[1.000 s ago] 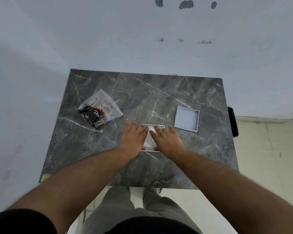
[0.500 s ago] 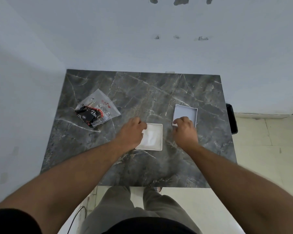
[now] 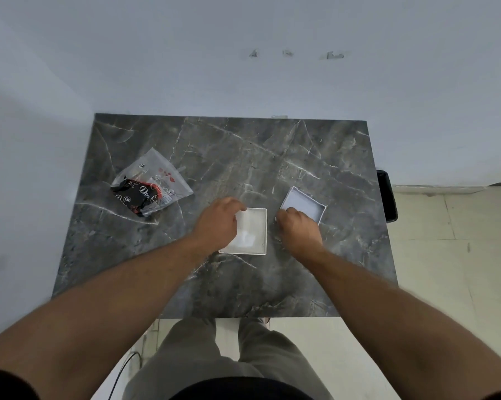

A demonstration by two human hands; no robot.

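A shallow white box base (image 3: 252, 230) lies in the middle of the dark marble table (image 3: 232, 157), with something white inside it. My left hand (image 3: 219, 223) holds its left rim, fingers curled over the edge. The white box lid (image 3: 305, 203) sits to the right, turned at an angle with its near corner raised. My right hand (image 3: 298, 229) grips that near corner with curled fingers.
A clear plastic bag (image 3: 152, 186) with a black and red printed item inside lies at the table's left. A black object (image 3: 387, 194) stands on the floor past the right edge. White walls close off the back and left. My legs stand at the near edge.
Both hands came off the white box. The left one moved to its left rim. The right one reached to the lid, took its corner and turned and tilted it.
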